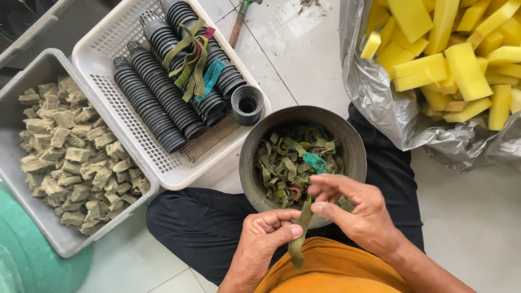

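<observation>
Far left: grey bin full of dull green-grey foam cubes. Next to it, white basket w/ rows of stacked black net pots; a few green strips lie over them, one loose pot at basket's right corner. Centre: round dark bowl of green strips, on the lap. Left hand pinches a green strip btwn thumb & forefinger, other fingers curled. Right hand grips strip's top end, fingers narrow. Top right: plastic bag of yellow foam blocks.
</observation>
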